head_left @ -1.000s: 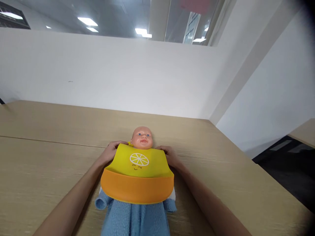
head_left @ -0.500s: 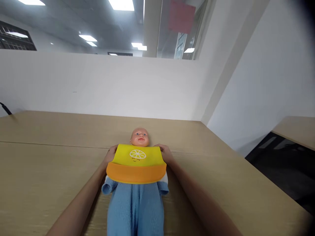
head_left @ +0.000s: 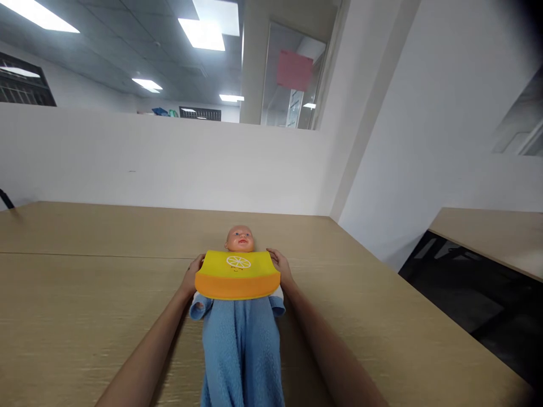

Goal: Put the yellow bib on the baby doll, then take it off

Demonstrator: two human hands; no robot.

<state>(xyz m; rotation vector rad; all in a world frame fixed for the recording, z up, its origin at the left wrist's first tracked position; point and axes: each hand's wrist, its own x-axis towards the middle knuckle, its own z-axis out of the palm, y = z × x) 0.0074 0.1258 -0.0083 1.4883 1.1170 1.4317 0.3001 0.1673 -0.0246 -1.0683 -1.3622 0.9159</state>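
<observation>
A baby doll (head_left: pixel 240 239) in a blue fleece outfit (head_left: pixel 241 345) lies on its back on the table, head away from me. Over its chest is a yellow bib (head_left: pixel 254 261) with an orange catch pocket (head_left: pixel 237 286) and a white citrus slice drawn on it. At the bib's left edge, my left hand (head_left: pixel 194 275) is closed, its fingertips partly hidden behind the edge. My right hand (head_left: pixel 280 267) grips the opposite upper edge, fingers curled at the corner. The doll's neck is mostly covered by the bib's top.
The wooden table (head_left: pixel 102 316) has a seam running across it. A white wall (head_left: pixel 169 161) with a window above stands behind it. To the right is a second table (head_left: pixel 487 232) with a dark space underneath. A black cable end (head_left: pixel 6 199) shows at the far left.
The view has tilted up and shifted, so the doll and bib look smaller. Both hands stay at the bib's sides, and the bib sits a little closer to the doll's chin.
</observation>
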